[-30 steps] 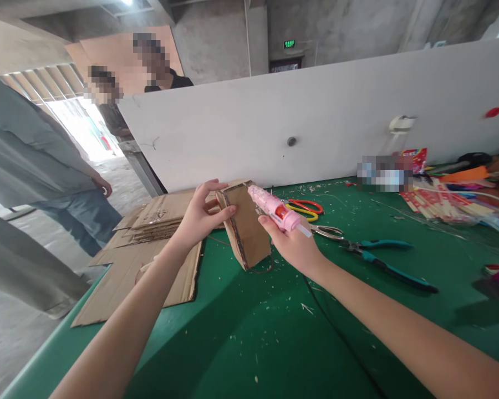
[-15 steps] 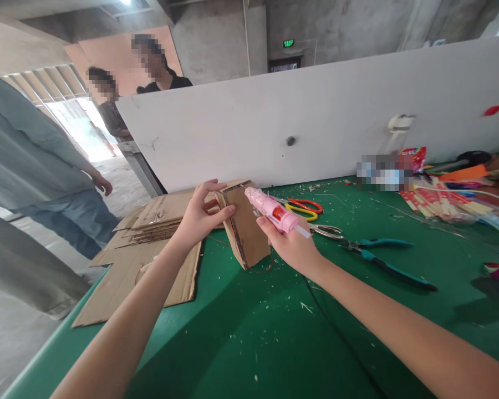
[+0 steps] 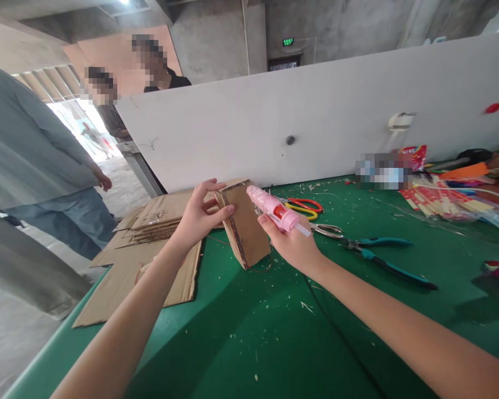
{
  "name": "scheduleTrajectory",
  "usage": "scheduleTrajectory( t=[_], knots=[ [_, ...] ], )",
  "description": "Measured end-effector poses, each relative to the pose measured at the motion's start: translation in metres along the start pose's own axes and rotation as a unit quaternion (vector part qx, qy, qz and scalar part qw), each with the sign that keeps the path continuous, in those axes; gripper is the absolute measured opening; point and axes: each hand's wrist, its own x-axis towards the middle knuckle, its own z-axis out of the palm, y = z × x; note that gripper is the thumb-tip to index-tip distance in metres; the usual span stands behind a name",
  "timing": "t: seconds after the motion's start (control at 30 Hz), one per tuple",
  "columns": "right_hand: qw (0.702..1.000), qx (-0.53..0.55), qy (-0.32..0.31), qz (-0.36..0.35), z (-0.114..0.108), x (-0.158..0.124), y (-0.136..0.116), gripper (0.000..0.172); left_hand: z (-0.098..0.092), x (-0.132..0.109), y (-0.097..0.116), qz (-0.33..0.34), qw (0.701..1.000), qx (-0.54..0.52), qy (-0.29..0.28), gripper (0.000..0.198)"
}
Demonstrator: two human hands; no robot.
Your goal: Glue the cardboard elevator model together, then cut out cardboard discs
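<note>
A small brown cardboard piece (image 3: 247, 227) stands upright on the green table (image 3: 249, 332). My left hand (image 3: 199, 216) pinches its top left edge, thumb in front and fingers curled over the back. My right hand (image 3: 291, 244) is closed round a pink hot glue gun (image 3: 274, 209), whose nozzle points left at the top right edge of the cardboard. A black cord runs from the gun back along the table under my right forearm.
Flat cardboard sheets (image 3: 149, 249) lie stacked at the table's left end. Red-and-yellow scissors (image 3: 303, 208) and teal-handled pliers (image 3: 382, 257) lie right of the cardboard. Craft sticks and packets (image 3: 441, 199) sit at far right. A white partition (image 3: 316, 116) backs the table. People stand beyond on the left.
The glue gun's nozzle has shifted slightly left along the cardboard's top edge. My left hand keeps its grip. The person at left has shifted a little.
</note>
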Motion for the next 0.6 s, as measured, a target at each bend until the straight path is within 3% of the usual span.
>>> scheduleTrajectory(
  t=[0.33, 0.6],
  knots=[
    [1.0, -0.011, 0.016, 0.023, 0.003, 0.002, 0.005, 0.034, -0.001, 0.0, -0.002, -0.005, 1.0, 0.01, -0.003, 0.045],
    [0.999, 0.02, 0.035, 0.019, 0.001, -0.001, -0.004, 0.034, -0.003, -0.001, 0.012, 0.018, 0.995, 0.085, -0.051, 0.047]
  ],
)
